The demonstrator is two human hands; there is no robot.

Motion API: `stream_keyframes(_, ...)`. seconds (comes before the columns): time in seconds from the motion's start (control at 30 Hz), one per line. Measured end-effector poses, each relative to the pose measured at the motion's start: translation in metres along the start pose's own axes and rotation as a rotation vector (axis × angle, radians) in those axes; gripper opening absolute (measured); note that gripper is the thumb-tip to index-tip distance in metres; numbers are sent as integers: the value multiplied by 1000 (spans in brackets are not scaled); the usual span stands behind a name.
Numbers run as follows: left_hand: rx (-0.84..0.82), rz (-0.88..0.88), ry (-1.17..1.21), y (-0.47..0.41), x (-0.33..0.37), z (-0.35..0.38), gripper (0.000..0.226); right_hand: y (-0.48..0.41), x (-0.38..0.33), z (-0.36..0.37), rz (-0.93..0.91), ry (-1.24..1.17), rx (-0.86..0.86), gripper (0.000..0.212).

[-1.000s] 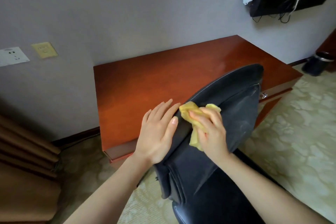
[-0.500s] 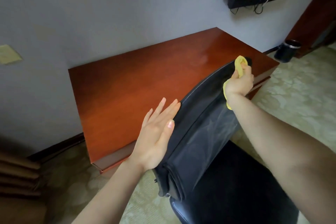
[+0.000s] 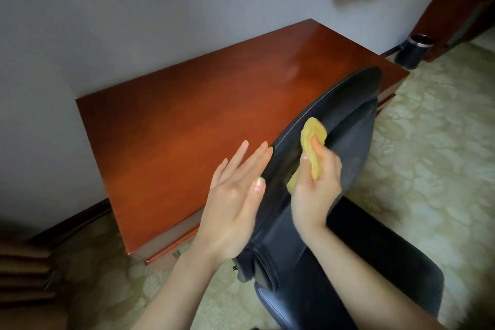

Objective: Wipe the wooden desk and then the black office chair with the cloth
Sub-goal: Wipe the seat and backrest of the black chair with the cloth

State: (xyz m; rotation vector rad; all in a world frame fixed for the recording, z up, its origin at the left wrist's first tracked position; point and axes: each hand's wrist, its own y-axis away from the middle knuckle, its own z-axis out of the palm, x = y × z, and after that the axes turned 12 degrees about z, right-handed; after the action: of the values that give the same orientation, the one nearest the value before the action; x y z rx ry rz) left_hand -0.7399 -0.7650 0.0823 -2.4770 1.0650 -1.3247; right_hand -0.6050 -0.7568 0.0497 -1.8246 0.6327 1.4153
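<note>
On the black office chair point(image 3: 356, 147), near the middle of its backrest, the right hand point(image 3: 316, 182) grasps the bunched yellow cloth point(image 3: 312, 139) and presses it to the leather. Left hand point(image 3: 235, 193), fingers straight, braces the backrest's outer edge, beside the wooden tabletop point(image 3: 187, 115).

Bare desk point(image 3: 187, 126) top; chair backrest point(image 3: 348, 126) along its front.
</note>
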Motion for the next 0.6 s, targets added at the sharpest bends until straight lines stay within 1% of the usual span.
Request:
stream_keyframes(0.07, -19, 5, -17, -5, -3, -1, 63, 23, 2, -6, -71, -7, -40, 38)
stream_keyframes(0.13, -23, 6, -53, -10, -4, 1, 62, 39, 7, -10, -163, -15, -84, 32)
stream_keyframes(0.2, -12, -8, -98, -16, -6, 1, 59, 47, 16, -11, -264, -17, -137, 27)
stream_keyframes(0.27, -16, -14, -149, -20, -7, 1, 58, 44, 27, -13, -386, 12, -189, 27)
stream_keyframes(0.3, -19, -14, -176, -22, -7, 1, 56, 35, 32, -15, -470, 32, -221, 28)
stream_keyframes(0.37, -29, -19, -245, -27, -6, 2, 53, 9, 43, -19, -693, 88, -281, 28)
stream_keyframes(0.43, -43, -29, -360, -31, -3, 4, 51, -23, 52, -23, -890, 143, -322, 24)
stream_keyframes(0.5, -50, -42, -520, -36, 0, 8, 52, -51, 58, -25, -990, 173, -348, 20)
stream_keyframes(0.6, -36, -144, -746, -41, 7, 20, 56, -87, 66, -27, -1042, 199, -383, 24)
